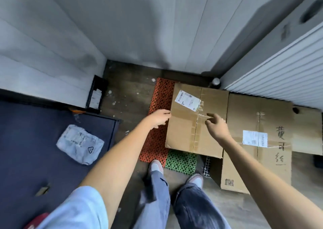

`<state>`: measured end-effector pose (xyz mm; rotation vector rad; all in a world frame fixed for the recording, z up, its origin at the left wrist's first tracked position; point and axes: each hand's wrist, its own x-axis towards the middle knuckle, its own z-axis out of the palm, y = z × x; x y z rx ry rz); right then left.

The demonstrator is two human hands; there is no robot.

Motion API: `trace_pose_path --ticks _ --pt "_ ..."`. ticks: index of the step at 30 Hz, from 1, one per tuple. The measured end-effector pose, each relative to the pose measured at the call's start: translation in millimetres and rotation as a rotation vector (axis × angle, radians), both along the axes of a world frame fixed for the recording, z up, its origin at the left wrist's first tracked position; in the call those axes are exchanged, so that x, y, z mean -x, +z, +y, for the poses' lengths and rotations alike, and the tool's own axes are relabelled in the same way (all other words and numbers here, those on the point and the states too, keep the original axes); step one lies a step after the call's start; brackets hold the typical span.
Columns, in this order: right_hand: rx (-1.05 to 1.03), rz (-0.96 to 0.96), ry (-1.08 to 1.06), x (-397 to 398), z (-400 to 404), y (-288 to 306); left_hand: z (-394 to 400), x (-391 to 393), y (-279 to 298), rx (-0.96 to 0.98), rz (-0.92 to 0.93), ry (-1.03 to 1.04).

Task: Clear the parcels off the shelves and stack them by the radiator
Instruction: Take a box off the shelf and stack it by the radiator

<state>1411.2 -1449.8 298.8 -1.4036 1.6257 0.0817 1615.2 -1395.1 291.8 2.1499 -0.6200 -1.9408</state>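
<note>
A taped cardboard box (185,132) with a white label lies on the floor mats in front of me. My left hand (158,117) touches its left edge with fingers bent at the side. My right hand (215,125) hovers just over the box's top, fingers loosely spread and holding nothing. A larger cardboard box (258,160) with handwritten characters and a label lies to the right, against the white radiator (279,75). A third cardboard parcel (307,132) sits behind it at far right. A grey plastic mailer (79,144) rests on the dark shelf top (26,141) at left.
Orange mat (155,141) and green mat (181,161) cover part of the wooden floor. My feet (174,171) stand just before the boxes. A black tray (96,94) leans on the left wall. White panelled walls close the corner.
</note>
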Motion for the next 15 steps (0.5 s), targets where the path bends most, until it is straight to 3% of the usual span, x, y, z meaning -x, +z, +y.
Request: trace_pose_path --ticks 4,8,15 --pt "0.001 -0.040 0.109 -34 21 101 19 -30 109 0.119 -0.138 -0.005" --pt "-0.026 -0.099 0.245 -57 49 185 61 -57 207 0.076 -0.192 0.012" --pt "0.116 -0.273 0.594 -114 95 337 179 -71 372 0.109 -0.337 0.208"
